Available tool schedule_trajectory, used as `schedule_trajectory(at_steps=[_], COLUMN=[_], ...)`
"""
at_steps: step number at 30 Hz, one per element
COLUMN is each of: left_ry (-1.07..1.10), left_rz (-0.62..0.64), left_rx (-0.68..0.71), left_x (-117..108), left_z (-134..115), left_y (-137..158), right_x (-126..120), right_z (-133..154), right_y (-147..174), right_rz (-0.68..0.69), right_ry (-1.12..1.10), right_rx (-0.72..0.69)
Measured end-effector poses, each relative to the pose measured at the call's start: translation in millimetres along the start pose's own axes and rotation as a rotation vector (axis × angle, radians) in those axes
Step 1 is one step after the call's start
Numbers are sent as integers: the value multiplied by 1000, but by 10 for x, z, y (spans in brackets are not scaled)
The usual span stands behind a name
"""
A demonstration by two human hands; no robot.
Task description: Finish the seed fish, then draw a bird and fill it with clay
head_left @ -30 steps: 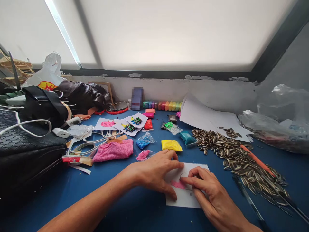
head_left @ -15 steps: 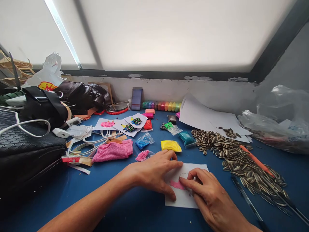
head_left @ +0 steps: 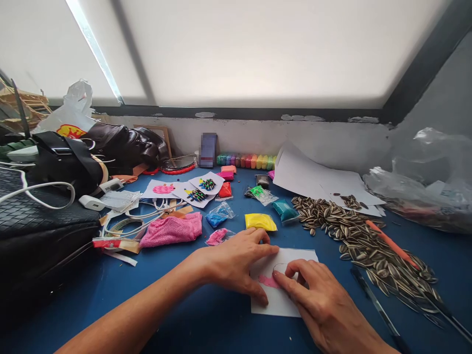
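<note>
**Hands brace and press at a white sheet**

Left hand is spread wide, thumb and forefinger on the white sheet, apparently so it cannot slide. Right hand is curled narrow, one fingertip at the right end of a pink patch on that sheet, as if pressing it flat; whether anything is pinched beneath, I cannot tell.

Just beyond the sheet lie a yellow packet and a teal packet, probably placed for easy reach. Right of it spreads a heap of striped seeds, with an orange stick on top. Farther beyond and left are decorated papers.

Beneath the sheet is a blue tabletop; well beyond it, a grey wall meets a pale, bright blind.
</note>
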State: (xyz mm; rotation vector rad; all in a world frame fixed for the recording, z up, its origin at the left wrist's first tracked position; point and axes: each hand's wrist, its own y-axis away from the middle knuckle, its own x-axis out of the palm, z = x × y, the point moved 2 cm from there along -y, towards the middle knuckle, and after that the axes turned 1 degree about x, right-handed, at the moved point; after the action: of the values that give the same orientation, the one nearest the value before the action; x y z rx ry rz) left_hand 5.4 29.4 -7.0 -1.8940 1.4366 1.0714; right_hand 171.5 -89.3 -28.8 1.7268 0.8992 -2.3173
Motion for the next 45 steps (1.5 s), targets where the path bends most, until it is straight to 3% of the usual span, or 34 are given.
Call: schedule_trajectory(at_steps=[4, 10, 23, 30, 40, 45], left_ry=[4, 7, 9, -11, 7, 14], left_rz=[-6, 8, 13, 12, 23, 7], left_rx=[6, -10, -8, -5, -20, -3], left_x=[15, 10, 8, 6, 10, 9], left_z=[11, 13, 6, 12, 2, 5], left_y=[2, 10, -2, 7, 0, 10], right_x=[3, -39, -17, -62, 13, -77], right_z=[-9, -54, -14, -6, 19, -12], right_y=[2, 32, 50, 30, -11, -5], right_rz=[-5, -15, -4, 28, 40, 29], right_ry=[20, -110, 60, -17, 75, -27], right_rx=[0, 110, -27, 40, 36, 105])
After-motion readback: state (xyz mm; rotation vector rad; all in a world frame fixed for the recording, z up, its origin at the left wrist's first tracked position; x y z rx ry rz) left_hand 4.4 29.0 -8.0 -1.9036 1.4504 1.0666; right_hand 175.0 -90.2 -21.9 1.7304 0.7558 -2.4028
